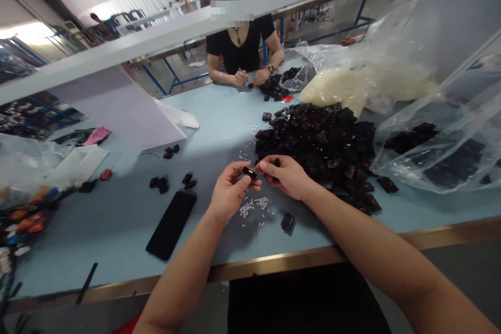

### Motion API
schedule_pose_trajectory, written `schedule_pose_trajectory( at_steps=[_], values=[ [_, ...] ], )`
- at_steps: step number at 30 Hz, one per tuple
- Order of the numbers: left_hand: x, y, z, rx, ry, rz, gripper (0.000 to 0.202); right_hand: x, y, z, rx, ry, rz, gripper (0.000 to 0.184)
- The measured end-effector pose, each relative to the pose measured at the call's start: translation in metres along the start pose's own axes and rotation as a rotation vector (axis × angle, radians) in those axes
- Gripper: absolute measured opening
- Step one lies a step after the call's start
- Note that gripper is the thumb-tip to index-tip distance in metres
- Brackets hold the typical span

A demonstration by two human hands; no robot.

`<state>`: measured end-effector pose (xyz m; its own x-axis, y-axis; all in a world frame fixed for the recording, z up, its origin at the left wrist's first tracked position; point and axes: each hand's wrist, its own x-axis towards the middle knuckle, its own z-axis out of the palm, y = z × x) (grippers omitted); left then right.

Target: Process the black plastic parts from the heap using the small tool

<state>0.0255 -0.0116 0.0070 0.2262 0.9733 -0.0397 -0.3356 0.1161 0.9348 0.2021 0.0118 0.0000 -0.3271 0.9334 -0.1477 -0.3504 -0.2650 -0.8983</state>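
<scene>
My left hand (229,192) pinches a small black plastic part (249,171) between thumb and fingers, and two tiny white spots show on it. Close beside it is my right hand (287,176), its thumb and forefinger pressed together near that part. Another dark piece (277,162) shows among the right fingers; its shape is mostly hidden. Below the hands lie many tiny white pins (247,207) on the blue table. A single black part (287,222) rests near the front edge, and a large pile of black parts (313,135) stands just beyond my right hand.
A black phone (171,225) lies left of my arm, with several black parts (158,183) behind it. Clear plastic bags (438,151) stand at the right. Across the table (213,115) a person (240,52) handles a small part. A white partition (129,107) rises at the left.
</scene>
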Motion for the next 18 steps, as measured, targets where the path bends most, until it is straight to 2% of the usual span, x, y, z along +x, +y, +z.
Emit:
schedule_pose_trajectory(
  at_steps=[5, 18],
  values=[
    [-0.0017, 0.0052, 0.0018, -0.025, 0.023, -0.007, 0.03, 0.0027, 0.0026, 0.0013, 0.041, 0.134, -0.007, 0.049],
    [-0.0022, 0.0068, 0.0022, -0.033, 0.043, -0.005, 0.032, 0.0005, 0.0009, 0.0039, 0.036, 0.149, 0.008, 0.05]
  ],
)
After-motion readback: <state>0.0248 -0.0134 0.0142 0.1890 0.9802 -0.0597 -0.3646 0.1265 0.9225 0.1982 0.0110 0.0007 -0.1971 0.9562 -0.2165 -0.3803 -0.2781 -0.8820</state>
